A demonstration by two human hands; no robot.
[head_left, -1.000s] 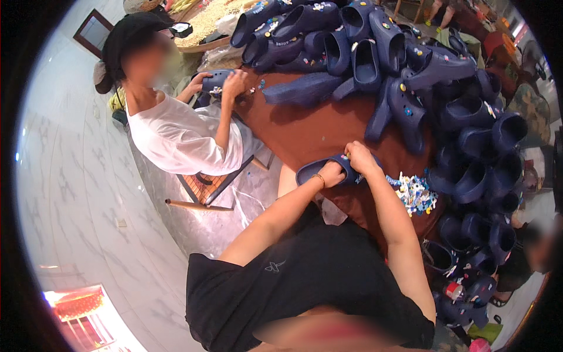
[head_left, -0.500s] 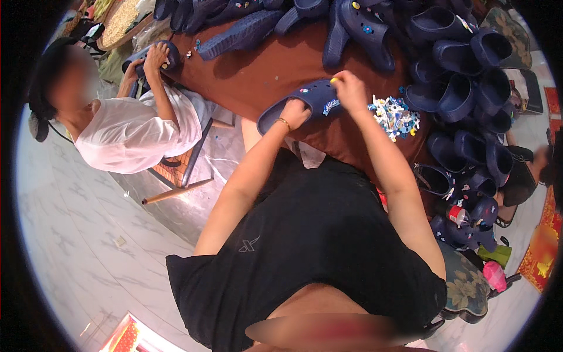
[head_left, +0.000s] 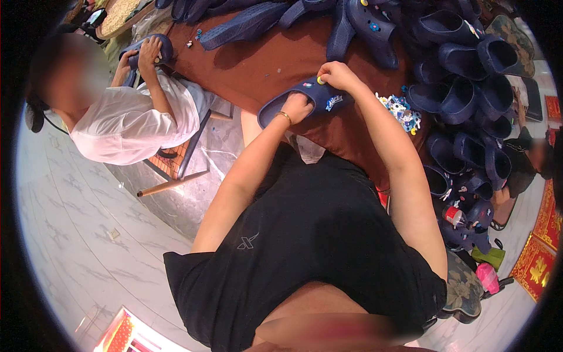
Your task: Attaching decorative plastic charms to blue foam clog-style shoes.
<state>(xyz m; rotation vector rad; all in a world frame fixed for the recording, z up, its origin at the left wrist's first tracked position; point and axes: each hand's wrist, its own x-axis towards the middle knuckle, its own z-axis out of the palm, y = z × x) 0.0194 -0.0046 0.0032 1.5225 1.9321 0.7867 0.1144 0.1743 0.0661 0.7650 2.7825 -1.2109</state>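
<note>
A navy clog (head_left: 322,95) is held tilted over the brown-covered table, its toe pointing right. My left hand (head_left: 298,108) reaches into its foot opening, the fingers partly hidden inside. On the clog's far side, my right hand (head_left: 341,76) pinches a small yellow shoe charm (head_left: 321,80) against the upper. A blue-and-white lettered charm (head_left: 333,102) sits on the near side of the upper, and a small round charm (head_left: 307,85) near the opening. Right of my right forearm lies a pile of loose white, blue and yellow charms (head_left: 400,112).
Several navy clogs (head_left: 457,97) crowd the table's far and right sides. At the left, a seated person in white (head_left: 141,120) handles another clog (head_left: 158,50). A red-labelled bottle (head_left: 453,215) lies among clogs at the right. The brown cloth (head_left: 246,82) covers the table.
My right hand has shifted left along the clog with the yellow charm, bringing it near the round charm. My left hand stays in the clog's opening. The view has moved slightly.
</note>
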